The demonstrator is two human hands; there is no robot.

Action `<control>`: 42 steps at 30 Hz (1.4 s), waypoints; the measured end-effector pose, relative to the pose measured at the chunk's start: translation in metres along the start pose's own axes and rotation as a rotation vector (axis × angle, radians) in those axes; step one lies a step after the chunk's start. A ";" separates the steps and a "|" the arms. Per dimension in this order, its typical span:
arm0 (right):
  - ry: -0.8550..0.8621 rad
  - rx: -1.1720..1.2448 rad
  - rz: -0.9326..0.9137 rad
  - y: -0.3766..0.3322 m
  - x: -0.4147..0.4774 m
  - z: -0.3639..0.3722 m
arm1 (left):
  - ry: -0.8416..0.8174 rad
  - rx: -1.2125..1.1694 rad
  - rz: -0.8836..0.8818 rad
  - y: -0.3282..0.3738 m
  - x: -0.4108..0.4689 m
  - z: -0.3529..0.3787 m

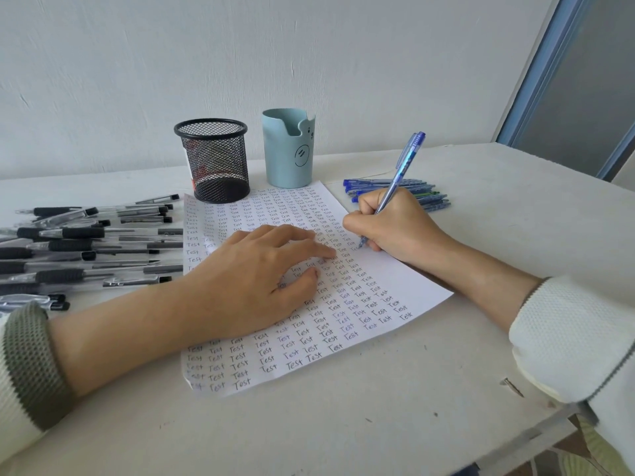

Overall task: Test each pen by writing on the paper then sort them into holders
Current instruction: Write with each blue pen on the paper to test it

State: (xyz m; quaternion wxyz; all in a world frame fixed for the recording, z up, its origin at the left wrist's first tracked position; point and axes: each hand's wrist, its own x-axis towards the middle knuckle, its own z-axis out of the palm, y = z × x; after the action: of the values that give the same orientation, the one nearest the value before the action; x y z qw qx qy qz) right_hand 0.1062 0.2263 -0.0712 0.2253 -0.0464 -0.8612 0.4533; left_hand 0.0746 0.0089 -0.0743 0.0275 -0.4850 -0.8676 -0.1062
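A white sheet of paper [395, 283] covered in rows of the word "Test" lies in the middle of the table. My left hand [254, 280] rests flat on it with fingers spread. My right hand [395, 225] grips a blue pen [402, 170], its tip touching the paper near the right edge. Behind the paper stand a black mesh holder [214, 159] and a pale blue holder [288, 147] with a face drawn on it. Several black pens [86, 245] lie on the left, and several blue pens [412, 192] lie behind my right hand.
The white table [343, 424] ends at a front-right edge with a chipped corner [513, 386]. A white wall stands close behind the holders. A blue-framed door [567, 80] is at the far right.
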 end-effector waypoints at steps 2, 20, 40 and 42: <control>-0.006 0.004 0.004 0.000 0.000 0.000 | 0.001 0.001 0.000 0.000 0.000 0.000; 0.012 0.024 0.016 0.001 0.000 0.001 | 0.004 0.004 0.003 -0.002 0.000 0.002; 0.016 0.410 0.227 -0.012 0.020 -0.056 | -0.032 -0.035 -0.065 0.007 0.001 -0.003; -0.021 0.380 0.223 -0.013 0.026 -0.060 | -0.030 -0.043 -0.075 0.010 0.000 -0.004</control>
State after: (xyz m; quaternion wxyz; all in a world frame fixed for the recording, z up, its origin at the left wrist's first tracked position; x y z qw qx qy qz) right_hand 0.1108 0.2717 -0.0225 0.1693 -0.0934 -0.7520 0.6301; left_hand 0.0825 0.0130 -0.0691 0.0001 -0.4543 -0.8830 -0.1183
